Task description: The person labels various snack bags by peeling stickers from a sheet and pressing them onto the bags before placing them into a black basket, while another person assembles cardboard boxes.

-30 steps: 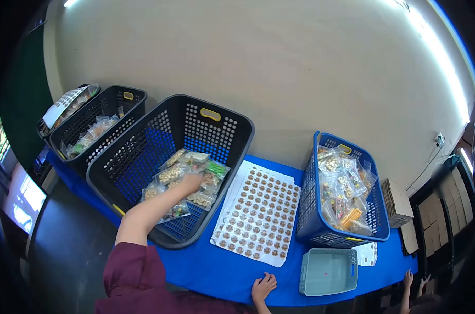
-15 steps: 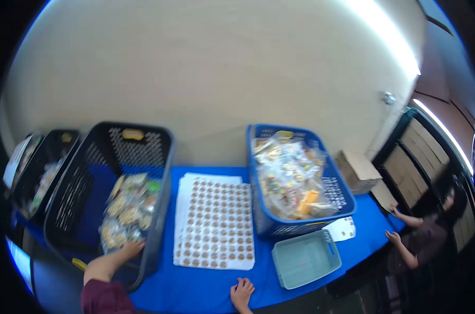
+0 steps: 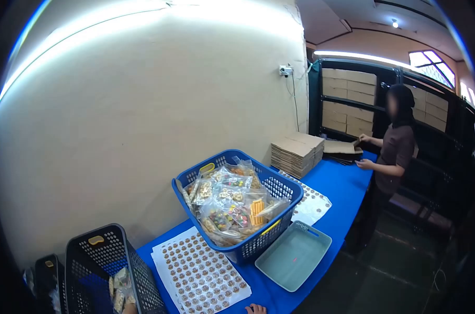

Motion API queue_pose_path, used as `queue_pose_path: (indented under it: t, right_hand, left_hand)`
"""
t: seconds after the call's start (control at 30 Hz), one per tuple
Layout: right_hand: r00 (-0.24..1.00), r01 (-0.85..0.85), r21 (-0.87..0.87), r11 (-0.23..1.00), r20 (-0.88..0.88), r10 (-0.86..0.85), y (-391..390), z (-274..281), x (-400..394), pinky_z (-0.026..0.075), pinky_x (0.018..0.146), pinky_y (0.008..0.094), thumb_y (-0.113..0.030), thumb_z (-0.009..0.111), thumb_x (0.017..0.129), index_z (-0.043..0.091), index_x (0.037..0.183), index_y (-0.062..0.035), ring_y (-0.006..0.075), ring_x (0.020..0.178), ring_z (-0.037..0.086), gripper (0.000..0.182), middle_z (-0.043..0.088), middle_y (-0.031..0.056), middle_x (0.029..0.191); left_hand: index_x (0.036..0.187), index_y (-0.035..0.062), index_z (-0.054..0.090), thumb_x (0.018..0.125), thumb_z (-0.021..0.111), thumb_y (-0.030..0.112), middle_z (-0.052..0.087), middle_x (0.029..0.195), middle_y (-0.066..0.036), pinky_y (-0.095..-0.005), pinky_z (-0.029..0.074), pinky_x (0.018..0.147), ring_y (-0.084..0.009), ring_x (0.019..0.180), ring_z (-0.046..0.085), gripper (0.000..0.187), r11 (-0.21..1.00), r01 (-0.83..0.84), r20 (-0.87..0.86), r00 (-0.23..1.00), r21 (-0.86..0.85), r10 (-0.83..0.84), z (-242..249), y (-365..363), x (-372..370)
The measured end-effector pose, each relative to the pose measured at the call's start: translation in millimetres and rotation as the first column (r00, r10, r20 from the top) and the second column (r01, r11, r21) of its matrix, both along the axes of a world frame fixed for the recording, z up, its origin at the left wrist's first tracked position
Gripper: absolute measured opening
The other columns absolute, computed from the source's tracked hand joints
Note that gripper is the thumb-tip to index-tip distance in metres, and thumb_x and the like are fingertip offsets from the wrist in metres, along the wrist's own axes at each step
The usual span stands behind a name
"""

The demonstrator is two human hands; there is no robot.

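My left hand (image 3: 129, 307) shows only in part at the bottom edge of the view, inside the black basket (image 3: 133, 264). It is against the clear bags of snacks (image 3: 120, 288) there; its fingers are hidden. My right hand (image 3: 256, 309) lies on the blue tablecloth at the near edge, fingers spread and nothing in them. Just beyond it is a stack of white sheets (image 3: 195, 272) printed with rows of round brown stickers. A blue basket (image 3: 237, 254) heaped with bagged snacks (image 3: 232, 201) stands behind the sheets.
Right of the blue basket sits a pale green tray (image 3: 295, 256). Behind it are another sticker sheet (image 3: 313, 204) and stacked flat cardboard (image 3: 297, 152). A co-worker (image 3: 397, 141) stands at the table's far end, handling cardboard. Another dark basket (image 3: 49, 282) is at far left.
My view has swung right and up, so the baskets and sheets appear lower and further left. My left hand is still in the black basket, now mostly cut off. The co-worker appears fully.
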State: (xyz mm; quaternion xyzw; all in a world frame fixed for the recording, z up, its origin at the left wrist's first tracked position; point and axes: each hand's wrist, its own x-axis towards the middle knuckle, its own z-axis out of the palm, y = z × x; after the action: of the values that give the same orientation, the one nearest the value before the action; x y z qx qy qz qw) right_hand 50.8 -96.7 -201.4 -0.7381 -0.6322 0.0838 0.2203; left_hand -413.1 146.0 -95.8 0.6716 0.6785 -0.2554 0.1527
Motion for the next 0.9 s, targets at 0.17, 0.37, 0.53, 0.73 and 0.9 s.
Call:
queue_pose_path:
  t: [0.17,0.37,0.53,0.73,0.9]
  right_hand:
    - [0.997,0.028,0.048,0.998,0.076,-0.031,1.9,-16.5,-3.0,0.032,0.086,0.0465,-0.029,0.057,0.072,0.047,0.112,-0.0074,0.0303,0.105,0.039,0.047,0.043,0.0143,0.114]
    - [0.998,0.008,0.073,0.997,0.061,-0.013,-1.3,-0.9,0.4,0.034,0.086,0.0470,-0.030,0.056,0.073,0.048,0.111,-0.0059,0.0320,0.104,0.041,0.045,0.045,0.0158,0.113]
    - [0.999,0.023,0.159,0.987,-0.041,-0.017,8.5,-18.1,6.5,0.036,0.078,0.0412,-0.022,0.057,0.068,0.056,0.097,-0.0124,0.0257,0.091,0.046,0.031,0.049,0.0082,0.096]
    - [-0.139,-0.573,-0.262,0.777,-0.903,-0.407,20.8,92.2,27.2,0.046,0.073,0.0319,-0.038,0.049,0.085,0.054,0.106,-0.0038,0.0189,0.090,0.055,0.040,0.055,0.0082,0.105]
    - [-0.314,-0.549,-0.118,0.828,-0.889,-0.334,21.1,137.5,47.8,0.049,0.071,0.0284,-0.024,0.052,0.086,0.051,0.108,-0.0020,0.0118,0.088,0.057,0.031,0.059,0.0057,0.096]
  left_hand:
    - [0.102,0.0018,0.056,0.055,0.072,0.020,0.059,0.100,-0.016,-0.0329,0.048,0.064,-0.0234,0.077,0.061,0.053,0.966,-0.104,0.194,0.979,0.235,0.058,69.0,15.5,26.8]
    - [0.083,-0.0040,0.057,0.060,0.067,0.005,0.058,0.078,-0.016,-0.0337,0.044,0.061,-0.0253,0.067,0.056,0.027,0.666,-0.140,0.418,0.865,0.733,-0.279,213.7,-38.3,83.5]
    - [0.090,-0.0030,0.052,0.066,0.054,-0.008,0.054,0.084,-0.015,-0.0337,0.042,0.062,-0.0293,0.072,0.053,0.024,0.270,-0.258,0.366,0.769,0.928,-0.524,314.5,-156.7,210.0]
    - [0.096,0.0040,0.057,0.072,0.056,0.002,0.060,0.085,-0.011,-0.0357,0.042,0.073,-0.0277,0.080,0.055,0.024,0.480,0.040,0.399,0.498,0.877,-0.770,224.9,-207.7,274.2]
    - [0.102,0.0061,0.055,0.071,0.055,0.000,0.057,0.098,-0.012,-0.0387,0.038,0.081,-0.0292,0.092,0.052,0.031,0.678,0.280,0.674,0.127,0.680,-0.728,125.3,-229.5,311.5]
